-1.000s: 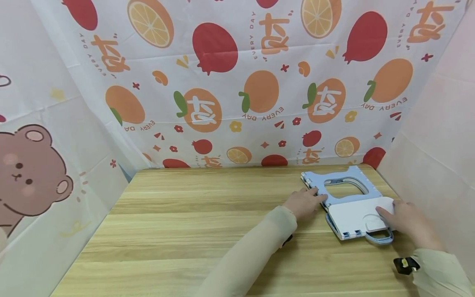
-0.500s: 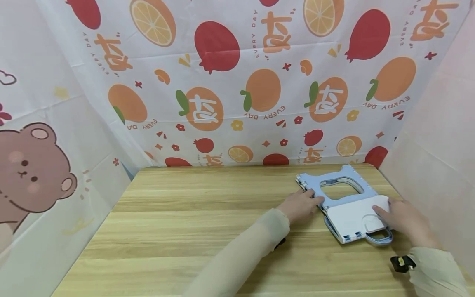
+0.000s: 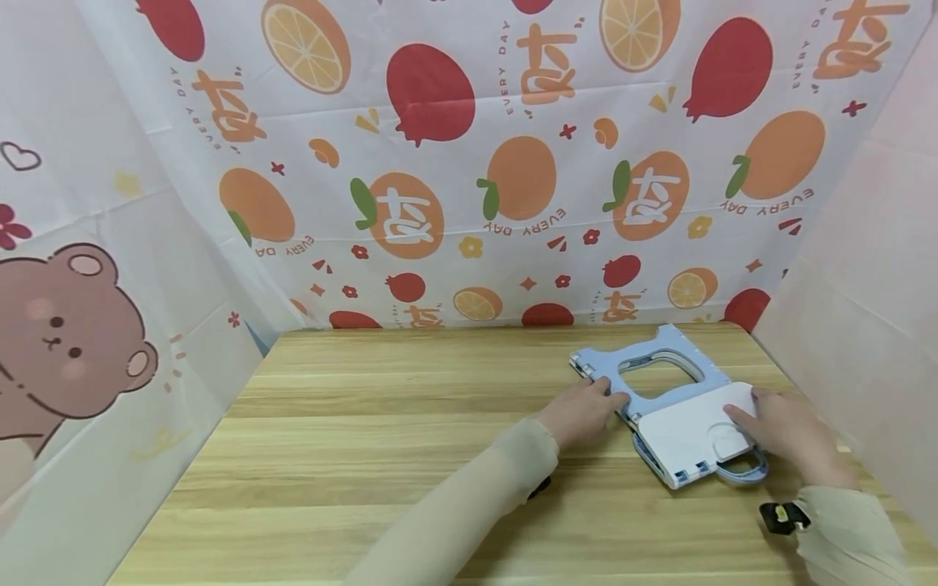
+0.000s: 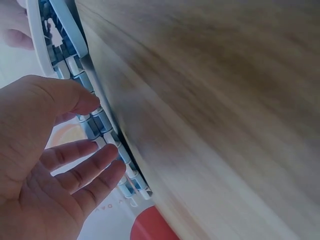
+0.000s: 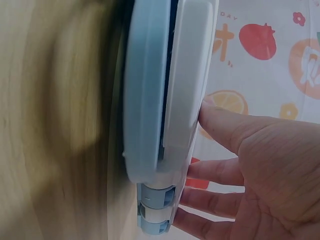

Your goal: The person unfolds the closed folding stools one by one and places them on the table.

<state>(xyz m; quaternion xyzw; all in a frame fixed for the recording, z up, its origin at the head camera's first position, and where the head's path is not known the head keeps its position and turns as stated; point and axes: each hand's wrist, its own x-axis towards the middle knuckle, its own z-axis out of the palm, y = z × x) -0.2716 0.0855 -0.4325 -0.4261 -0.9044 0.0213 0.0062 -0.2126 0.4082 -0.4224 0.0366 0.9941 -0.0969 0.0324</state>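
Note:
A folded plastic stool, with a light-blue frame and a white panel, lies on the table at the right in the head view. A large oval cutout runs through its blue part, and a small loop handle sticks out at the front. My left hand touches the hinged left edge; in the left wrist view its thumb and loosely bent fingers meet the hinges. At the right side, my right hand has its thumb on the white panel. Its extended fingers touch the stool's edge, their tips hidden behind it.
The wood-grain table spreads out to the left of the stool. A fruit-print curtain hangs behind the table, and pale cloth walls stand at both sides, the right one close to my right hand.
Both hands and the stool have slid a little to the left and toward me over the table. The hands keep their contact with it throughout.

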